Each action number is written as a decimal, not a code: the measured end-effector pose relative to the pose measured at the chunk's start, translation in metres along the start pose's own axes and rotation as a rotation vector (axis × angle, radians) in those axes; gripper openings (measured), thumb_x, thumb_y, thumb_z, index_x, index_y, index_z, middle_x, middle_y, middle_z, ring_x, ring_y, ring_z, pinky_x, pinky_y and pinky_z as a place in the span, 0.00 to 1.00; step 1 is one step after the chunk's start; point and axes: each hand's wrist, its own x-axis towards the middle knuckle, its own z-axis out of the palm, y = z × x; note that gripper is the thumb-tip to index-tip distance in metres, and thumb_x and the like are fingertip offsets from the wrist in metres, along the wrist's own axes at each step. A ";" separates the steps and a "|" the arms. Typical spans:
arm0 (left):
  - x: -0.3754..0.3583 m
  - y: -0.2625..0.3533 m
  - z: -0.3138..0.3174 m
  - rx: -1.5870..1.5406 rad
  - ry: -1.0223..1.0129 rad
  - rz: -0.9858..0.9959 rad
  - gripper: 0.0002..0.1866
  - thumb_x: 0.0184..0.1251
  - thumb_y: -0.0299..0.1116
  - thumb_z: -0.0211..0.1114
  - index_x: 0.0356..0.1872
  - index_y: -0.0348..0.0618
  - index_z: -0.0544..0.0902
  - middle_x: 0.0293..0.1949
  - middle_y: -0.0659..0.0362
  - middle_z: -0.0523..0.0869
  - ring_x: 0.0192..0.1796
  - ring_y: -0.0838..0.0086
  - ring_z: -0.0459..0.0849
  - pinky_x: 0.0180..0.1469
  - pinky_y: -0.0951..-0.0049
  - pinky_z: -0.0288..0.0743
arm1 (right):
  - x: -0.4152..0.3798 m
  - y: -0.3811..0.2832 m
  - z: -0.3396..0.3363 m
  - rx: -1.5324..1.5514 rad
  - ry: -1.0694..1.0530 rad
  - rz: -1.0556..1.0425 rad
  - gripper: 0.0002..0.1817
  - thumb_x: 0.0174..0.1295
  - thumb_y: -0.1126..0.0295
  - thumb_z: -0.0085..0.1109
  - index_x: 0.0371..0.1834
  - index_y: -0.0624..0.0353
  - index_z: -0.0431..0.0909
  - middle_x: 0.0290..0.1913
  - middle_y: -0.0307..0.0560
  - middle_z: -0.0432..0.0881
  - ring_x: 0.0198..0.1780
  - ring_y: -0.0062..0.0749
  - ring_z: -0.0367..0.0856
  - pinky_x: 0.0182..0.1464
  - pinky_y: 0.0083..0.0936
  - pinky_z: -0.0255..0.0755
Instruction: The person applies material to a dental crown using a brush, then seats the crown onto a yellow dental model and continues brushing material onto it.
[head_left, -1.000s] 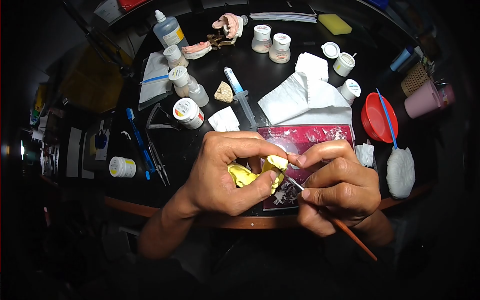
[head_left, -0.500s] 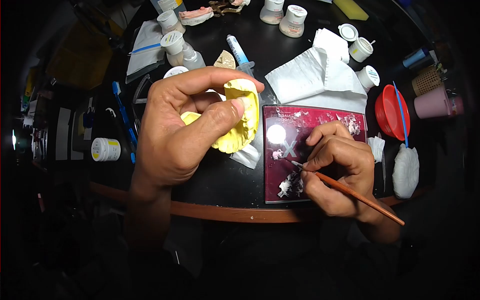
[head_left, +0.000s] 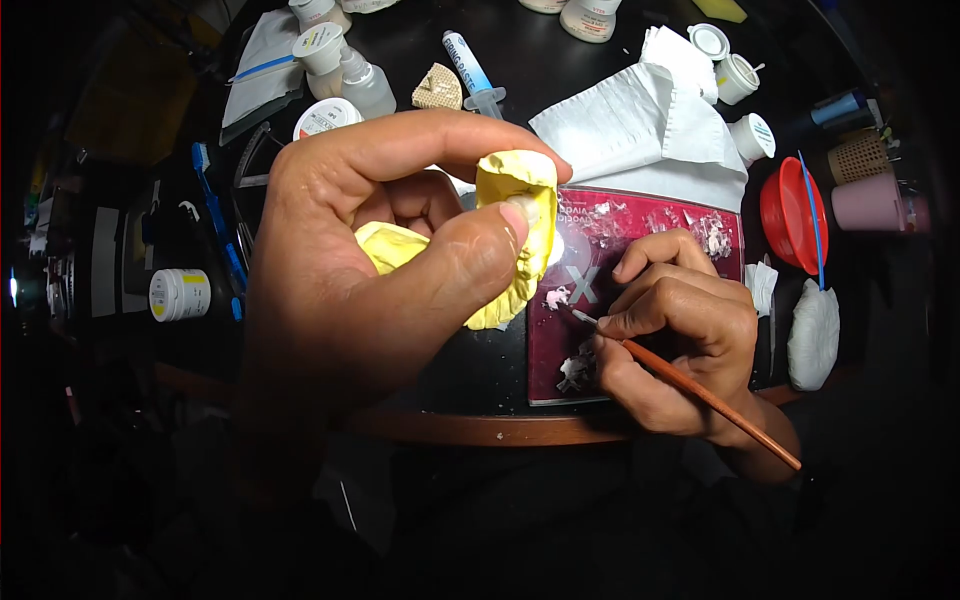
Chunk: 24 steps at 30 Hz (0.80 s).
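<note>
My left hand (head_left: 370,250) grips a yellow dental cast (head_left: 535,230) between thumb and forefinger, raised above the table; the palm and thumb hide part of it. In my right hand (head_left: 685,335) is a thin brush (head_left: 710,400) with a reddish-brown handle, pinched near its ferrule. Its pale tip is close to a small pinkish-white dab (head_left: 557,298) on the dark red glass slab (head_left: 545,365). More white material (head_left: 577,370) is smeared lower on the slab, and further smears lie along its upper right.
Behind the slab lie white tissues (head_left: 620,125) and a paste syringe (head_left: 468,65). Several jars stand around the back. To the right are a red bowl (head_left: 785,215) and a pink cup (head_left: 870,203). A blue toothbrush (head_left: 215,220) and white jar (head_left: 180,295) lie left.
My left hand and the cast have moved closer to the camera and slightly right, now overlapping the slab's left edge. The brush tip has shifted slightly left and up, nearer the pinkish dab.
</note>
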 end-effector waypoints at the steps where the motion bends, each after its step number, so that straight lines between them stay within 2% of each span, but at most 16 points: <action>1: 0.000 0.000 0.000 0.002 -0.004 0.003 0.21 0.62 0.30 0.65 0.53 0.26 0.87 0.45 0.48 0.90 0.43 0.73 0.89 0.48 0.73 0.84 | 0.000 0.000 0.000 -0.008 -0.003 0.003 0.06 0.43 0.82 0.70 0.23 0.62 0.83 0.23 0.42 0.84 0.33 0.34 0.82 0.52 0.36 0.76; 13: 0.000 0.005 0.000 0.038 -0.068 -0.021 0.20 0.65 0.27 0.64 0.55 0.26 0.87 0.40 0.52 0.91 0.40 0.78 0.89 0.45 0.78 0.82 | 0.001 -0.003 -0.005 0.034 0.012 -0.064 0.07 0.45 0.81 0.71 0.26 0.61 0.84 0.27 0.43 0.86 0.37 0.35 0.81 0.50 0.35 0.74; 17: 0.001 0.000 -0.003 0.206 -0.115 0.150 0.18 0.60 0.22 0.68 0.51 0.31 0.92 0.35 0.57 0.89 0.31 0.85 0.82 0.34 0.81 0.71 | 0.003 -0.010 -0.015 0.120 0.107 -0.114 0.07 0.45 0.81 0.72 0.28 0.60 0.85 0.26 0.41 0.86 0.36 0.33 0.81 0.49 0.33 0.74; 18: 0.001 -0.007 -0.002 0.129 -0.104 0.148 0.16 0.59 0.21 0.72 0.50 0.36 0.93 0.32 0.58 0.89 0.24 0.87 0.82 0.31 0.85 0.70 | 0.004 -0.012 -0.018 0.144 0.141 -0.122 0.07 0.45 0.80 0.73 0.27 0.60 0.85 0.25 0.40 0.86 0.35 0.31 0.82 0.48 0.33 0.75; 20: 0.002 -0.011 -0.001 0.152 -0.132 0.207 0.16 0.59 0.21 0.73 0.50 0.35 0.93 0.33 0.57 0.90 0.24 0.87 0.82 0.30 0.84 0.70 | 0.003 -0.014 -0.020 0.192 0.190 -0.162 0.09 0.45 0.80 0.73 0.31 0.60 0.86 0.26 0.42 0.86 0.35 0.33 0.83 0.49 0.34 0.76; 22: 0.000 -0.005 0.003 0.163 -0.154 0.149 0.17 0.58 0.21 0.71 0.50 0.33 0.93 0.31 0.57 0.89 0.28 0.84 0.83 0.34 0.82 0.73 | 0.001 -0.017 -0.016 0.263 0.259 -0.178 0.10 0.46 0.80 0.73 0.33 0.61 0.86 0.27 0.44 0.86 0.37 0.36 0.84 0.49 0.33 0.77; 23: -0.001 -0.003 0.004 0.168 -0.166 0.117 0.18 0.58 0.21 0.70 0.50 0.32 0.93 0.30 0.57 0.89 0.30 0.83 0.84 0.36 0.80 0.74 | 0.001 -0.017 -0.016 0.276 0.258 -0.195 0.11 0.47 0.80 0.74 0.35 0.63 0.86 0.28 0.45 0.87 0.41 0.42 0.87 0.50 0.34 0.80; 24: -0.001 -0.002 0.006 0.183 -0.179 0.120 0.18 0.58 0.21 0.70 0.50 0.32 0.93 0.30 0.57 0.89 0.30 0.82 0.84 0.36 0.80 0.74 | 0.000 -0.017 -0.013 0.289 0.267 -0.203 0.11 0.48 0.80 0.74 0.35 0.63 0.86 0.29 0.46 0.87 0.42 0.44 0.87 0.50 0.35 0.81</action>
